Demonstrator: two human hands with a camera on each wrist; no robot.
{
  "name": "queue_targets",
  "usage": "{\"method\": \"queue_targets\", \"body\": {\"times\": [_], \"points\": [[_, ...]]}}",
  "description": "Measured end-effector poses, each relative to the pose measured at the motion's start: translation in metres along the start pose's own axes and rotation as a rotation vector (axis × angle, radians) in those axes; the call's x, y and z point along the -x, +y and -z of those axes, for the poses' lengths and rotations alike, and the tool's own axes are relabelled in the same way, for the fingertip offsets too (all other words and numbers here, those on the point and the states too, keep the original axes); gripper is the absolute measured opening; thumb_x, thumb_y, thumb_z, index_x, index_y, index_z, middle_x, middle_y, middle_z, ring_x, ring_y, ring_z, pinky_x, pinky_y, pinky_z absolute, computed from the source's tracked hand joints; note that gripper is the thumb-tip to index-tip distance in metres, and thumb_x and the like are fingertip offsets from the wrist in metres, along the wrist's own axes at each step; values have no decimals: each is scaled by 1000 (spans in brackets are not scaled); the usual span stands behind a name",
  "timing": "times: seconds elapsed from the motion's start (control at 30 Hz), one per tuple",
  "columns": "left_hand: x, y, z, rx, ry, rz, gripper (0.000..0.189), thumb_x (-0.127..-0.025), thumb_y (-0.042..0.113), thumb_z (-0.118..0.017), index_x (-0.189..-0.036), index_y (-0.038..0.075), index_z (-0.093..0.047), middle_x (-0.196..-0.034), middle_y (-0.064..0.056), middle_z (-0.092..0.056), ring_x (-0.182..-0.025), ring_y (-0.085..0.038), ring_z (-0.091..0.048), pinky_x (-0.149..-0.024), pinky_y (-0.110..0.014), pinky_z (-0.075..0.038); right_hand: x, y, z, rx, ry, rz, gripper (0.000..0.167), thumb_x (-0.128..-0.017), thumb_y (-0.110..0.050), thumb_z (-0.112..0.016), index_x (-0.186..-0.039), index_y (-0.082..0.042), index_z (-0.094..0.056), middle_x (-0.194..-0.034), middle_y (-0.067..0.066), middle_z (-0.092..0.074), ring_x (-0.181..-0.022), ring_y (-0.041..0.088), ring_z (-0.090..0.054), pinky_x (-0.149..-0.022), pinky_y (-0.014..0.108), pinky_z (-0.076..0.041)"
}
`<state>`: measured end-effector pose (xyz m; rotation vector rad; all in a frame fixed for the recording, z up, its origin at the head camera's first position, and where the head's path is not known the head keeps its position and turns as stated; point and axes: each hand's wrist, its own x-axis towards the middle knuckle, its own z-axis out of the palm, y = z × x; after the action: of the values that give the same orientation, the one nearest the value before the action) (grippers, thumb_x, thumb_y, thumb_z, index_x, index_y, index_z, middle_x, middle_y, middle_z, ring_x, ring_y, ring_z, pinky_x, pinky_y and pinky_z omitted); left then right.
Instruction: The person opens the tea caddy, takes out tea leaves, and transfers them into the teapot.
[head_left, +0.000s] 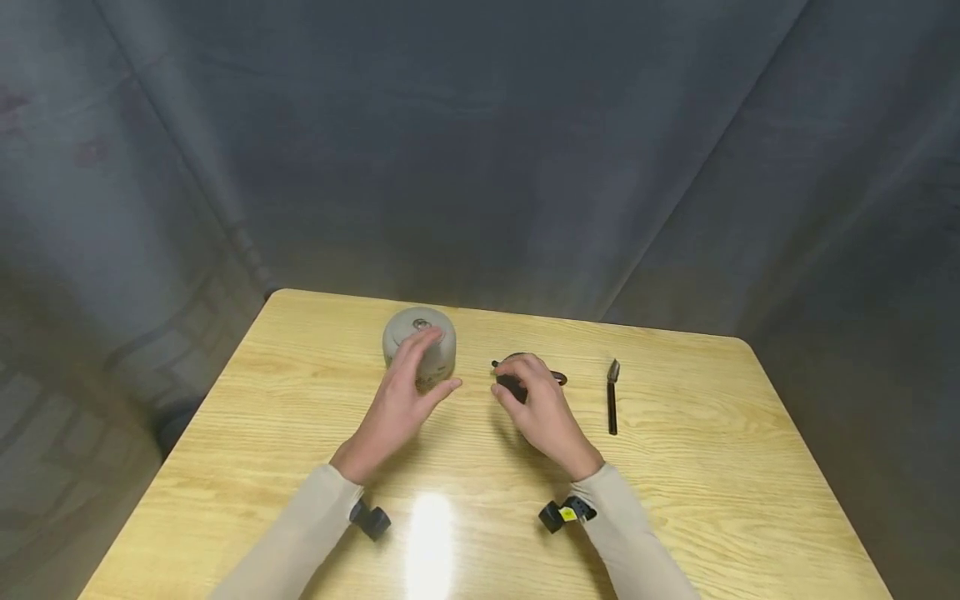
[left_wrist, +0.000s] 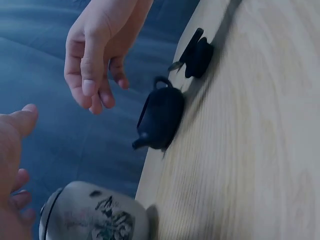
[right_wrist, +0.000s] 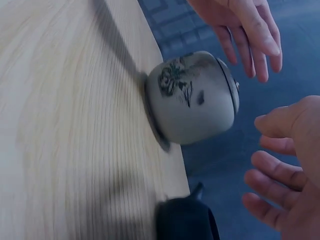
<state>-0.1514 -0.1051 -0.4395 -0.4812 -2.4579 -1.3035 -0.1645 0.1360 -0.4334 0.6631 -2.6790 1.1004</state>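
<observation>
Left hand [head_left: 402,403] and right hand [head_left: 543,407] raised side by side, well apart. Left fingers [head_left: 417,350] reach forward, lightly bent — left thumb [head_left: 444,391] splayed toward the opposite hand. Right fingers [head_left: 517,365] arch inward, loose; right thumb [head_left: 507,401] apart from them. Behind each hand, left forearm [head_left: 296,529] and right forearm [head_left: 636,537] — sleeved, slanting inward.

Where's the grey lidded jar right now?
In the head view, the grey lidded jar stands toward the far edge of the table, left of the dark teapot and partly hidden by the left hand.
</observation>
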Motion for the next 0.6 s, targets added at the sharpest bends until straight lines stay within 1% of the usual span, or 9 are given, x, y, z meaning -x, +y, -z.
{"method": "queue_targets", "body": {"times": [0.07, 0.2, 0.33, 0.47, 0.6], "points": [[-2, -4, 4, -12, 15, 5, 74, -99, 29, -77, -161, 11, -41, -167, -15, -40, -159, -39, -36, -124, -61, -40, -5, -2, -5, -24, -3, -7, 25, -103, -21, -73, -126, -10, -71, -131, 7, -67, -123, 29, -65, -102, 49, -57], [-7, -12, 10, -32, 48, 25, 72, -99, 29, -78, -159, 11, -43, -164, -15, -43, -154, -41, -40, -122, -66, -41, -15, -3, -17, -84, -15, -29, 36, -104, -25, -72, -136, -10, -66, -134, 9, -65, -122, 35, -65, -102, 53, -57], [-13, -20, 14, -48, 60, 31, 73, -98, 27, -79, -159, 10, -44, -166, -16, -41, -152, -42, -40, -121, -67, -40, -23, -6, -27, -132, -17, -53, 45, -104, -29, -73, -142, -8, -62, -138, 12, -62, -122, 40, -63, -101, 56, -56], [-20, -28, 18, -87, 52, 31, 71, -98, 26, -79, -158, 7, -46, -167, -18, -39, -152, -42, -40, -123, -67, -34, -28, -10, -38, -157, -5, -68, 50, -102, -28, -74, -145, -6, -60, -143, 13, -59, -124, 42, -61, -102, 56, -56], [-28, -33, 22, -124, 32, 46, 66, -99, 27, -78, -154, 4, -50, -163, -18, -45, -151, -41, -42, -127, -66, -26, -33, -13, -50, -204, 13, -64, 57, -101, -26, -76, -149, -4, -55, -150, 15, -54, -134, 44, -57, -110, 59, -52]]}}
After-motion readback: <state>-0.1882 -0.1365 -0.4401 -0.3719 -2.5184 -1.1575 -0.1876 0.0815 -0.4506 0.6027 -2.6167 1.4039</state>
